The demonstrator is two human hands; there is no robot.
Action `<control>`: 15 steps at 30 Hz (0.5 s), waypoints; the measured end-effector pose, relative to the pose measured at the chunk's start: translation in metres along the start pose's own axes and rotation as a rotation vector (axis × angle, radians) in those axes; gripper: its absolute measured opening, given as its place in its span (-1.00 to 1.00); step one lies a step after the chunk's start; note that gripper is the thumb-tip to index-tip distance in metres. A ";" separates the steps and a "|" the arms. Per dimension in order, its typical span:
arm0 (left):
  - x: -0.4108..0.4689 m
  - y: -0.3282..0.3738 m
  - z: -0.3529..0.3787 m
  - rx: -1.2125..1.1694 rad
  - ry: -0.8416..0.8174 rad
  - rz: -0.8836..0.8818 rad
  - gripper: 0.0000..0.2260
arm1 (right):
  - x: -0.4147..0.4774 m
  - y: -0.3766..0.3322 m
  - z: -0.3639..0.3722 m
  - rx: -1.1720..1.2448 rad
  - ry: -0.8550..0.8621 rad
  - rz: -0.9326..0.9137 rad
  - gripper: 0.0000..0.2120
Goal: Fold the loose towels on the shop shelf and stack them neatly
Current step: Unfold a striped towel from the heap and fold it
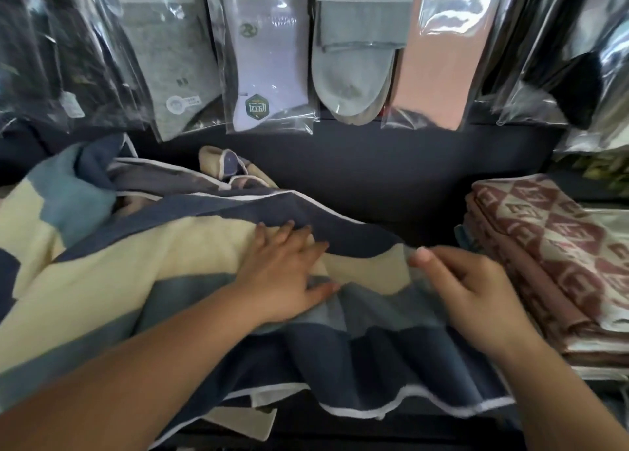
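The left hand (286, 275) lies flat, fingers straight and spread, pressing down on a big, soft loose towel (143, 267) patterned in navy, cream and pale-blue blocks with a thin white piped edge. The right hand (473, 292) sits just beside it to the right, fingers curled and thumb forward, pinching a raised fold of the same cloth where the cream block meets the navy; motion blur hides how much fabric it grips. The two hands are near each other but not touching.

The towel sprawls rumpled across the dark shop shelf (391, 178), filling the left and centre, its white-edged hem hanging over the front lip. Behind it, a second crumpled cloth (218, 163) in cream and blue with the same white trim pokes up. To the right, apart from the loose towel, stands a folded stack of towels (544, 246) in brick-red and cream geometric weave.

Above the shelf hang clear plastic sock packets: a white sports pair (269, 66), a grey pair (350, 73), a pink pair (439, 62), a grey marl pair (173, 59), and dark ones at either side.
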State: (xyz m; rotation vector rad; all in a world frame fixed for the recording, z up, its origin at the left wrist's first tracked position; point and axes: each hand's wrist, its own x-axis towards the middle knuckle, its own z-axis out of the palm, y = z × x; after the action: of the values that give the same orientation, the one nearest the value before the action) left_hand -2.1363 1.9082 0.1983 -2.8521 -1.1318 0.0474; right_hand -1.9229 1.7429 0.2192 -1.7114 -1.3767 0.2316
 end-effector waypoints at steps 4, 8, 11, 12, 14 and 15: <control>0.000 -0.026 0.018 0.051 -0.136 0.111 -0.13 | 0.008 -0.011 -0.038 -0.241 -0.125 0.108 -0.45; -0.004 -0.033 0.022 0.026 -0.167 0.171 -0.11 | 0.002 -0.007 -0.039 -0.983 -0.518 0.200 -0.51; -0.004 -0.033 0.022 -0.009 -0.188 0.195 -0.02 | -0.009 -0.006 -0.020 -0.996 -0.648 0.298 -0.49; -0.003 -0.033 0.022 -0.028 -0.192 0.202 0.00 | -0.010 -0.007 -0.013 -0.990 -0.565 0.281 -0.47; -0.001 -0.033 0.021 -0.083 -0.183 0.208 0.01 | -0.007 -0.004 0.005 -0.939 -0.348 0.199 -0.46; -0.001 -0.033 0.021 -0.107 -0.176 0.208 0.02 | -0.004 -0.001 0.015 -0.888 -0.308 0.194 -0.43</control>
State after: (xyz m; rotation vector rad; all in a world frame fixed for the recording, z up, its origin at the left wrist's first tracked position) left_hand -2.1608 1.9330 0.1805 -3.1028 -0.8829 0.2617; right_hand -1.9348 1.7475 0.2100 -2.6318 -1.6712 -0.0320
